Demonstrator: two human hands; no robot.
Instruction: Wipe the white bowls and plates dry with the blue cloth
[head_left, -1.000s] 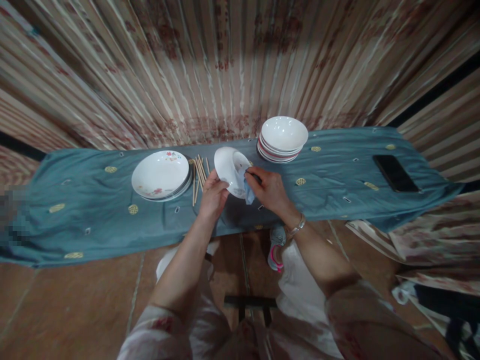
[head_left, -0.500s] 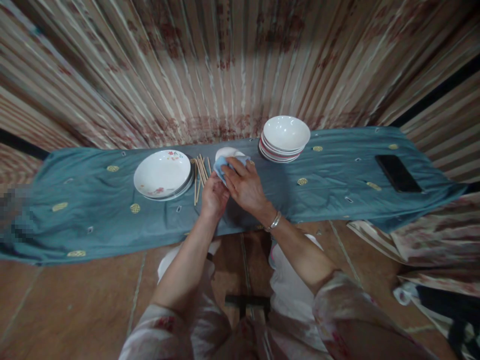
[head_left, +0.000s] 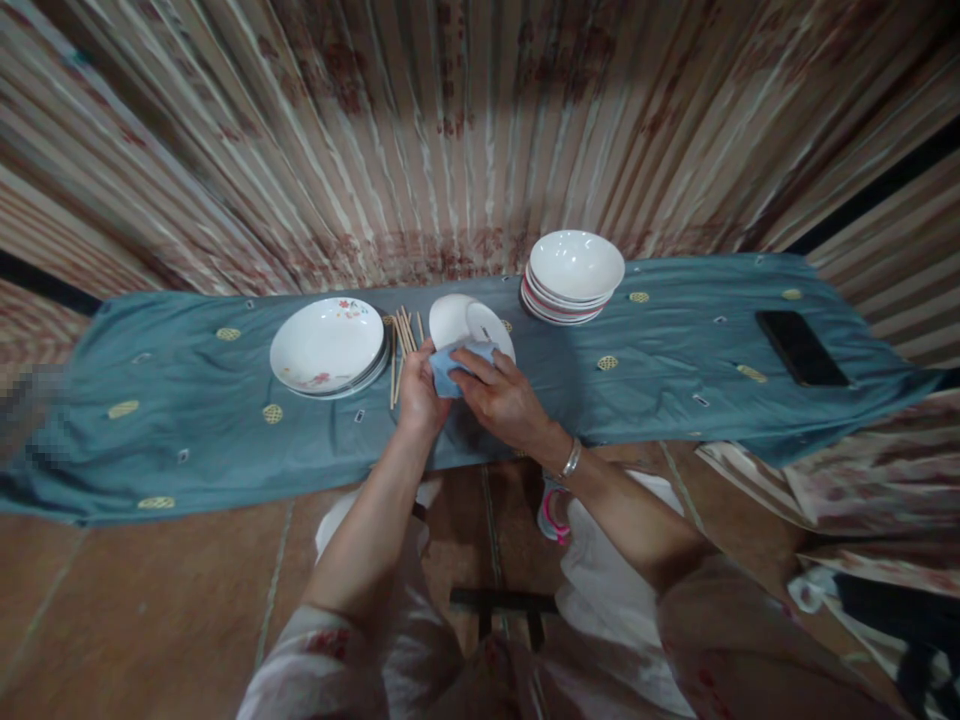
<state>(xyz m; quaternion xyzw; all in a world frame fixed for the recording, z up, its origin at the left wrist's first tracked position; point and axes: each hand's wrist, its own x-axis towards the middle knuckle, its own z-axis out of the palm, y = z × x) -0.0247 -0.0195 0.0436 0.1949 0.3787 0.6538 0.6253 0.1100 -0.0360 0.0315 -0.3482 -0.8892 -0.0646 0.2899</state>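
A white bowl (head_left: 451,317) is tilted over the middle of the table, its underside and foot ring partly showing. My left hand (head_left: 422,393) is closed on the bowl's near left edge. With bent fingers my right hand (head_left: 508,400) presses a light blue cloth (head_left: 452,371) against the near side of the bowl. The cloth and fingers hide that part of the rim. Just left of the bowl lie several wooden chopsticks (head_left: 406,332). A stack of white plates with red flowers (head_left: 327,345) stands beyond them.
A stack of white bowls (head_left: 576,265) stands at the back, right of centre. A black phone (head_left: 801,348) lies near the right end of the table. A teal cloth (head_left: 202,400) covers the tabletop, and a patterned curtain (head_left: 450,150) hangs behind it.
My right hand and the blue cloth have moved down toward me, the hand also slightly right. More of the bowl's underside now shows. My left hand keeps its hold.
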